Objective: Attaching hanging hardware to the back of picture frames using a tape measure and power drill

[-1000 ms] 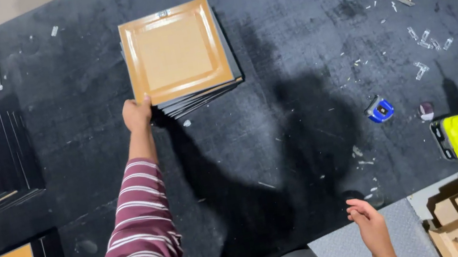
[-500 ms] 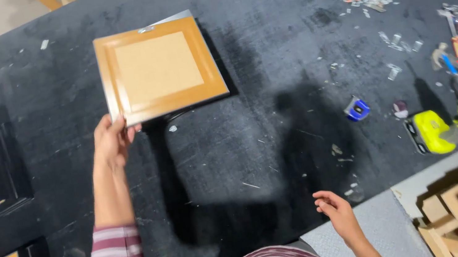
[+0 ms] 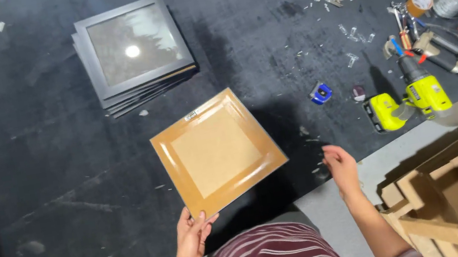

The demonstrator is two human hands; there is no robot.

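Leftmost, up and to the left of the square brown-backed picture frame [image 3: 218, 151] we carry, lies a stack of black glazed frames [image 3: 133, 52] on the dark felt-covered table [image 3: 62, 177]. Our left hand [image 3: 193, 234] pinches the brown frame's near corner, thumb on top, fingers beneath. The frame hangs just above the table, back side up, turned like a diamond: the gripped corner points toward us, the opposite one toward the stack. Being square, it has no real long axis; its diagonal runs from our hand away and slightly right. Held by a single corner it may sag or swing, so we judge a second grip on the right corner would steady it. Right of the frame, our right hand [image 3: 341, 166] hovers spread and empty. Further right sits a yellow-green cordless drill [image 3: 418, 96].
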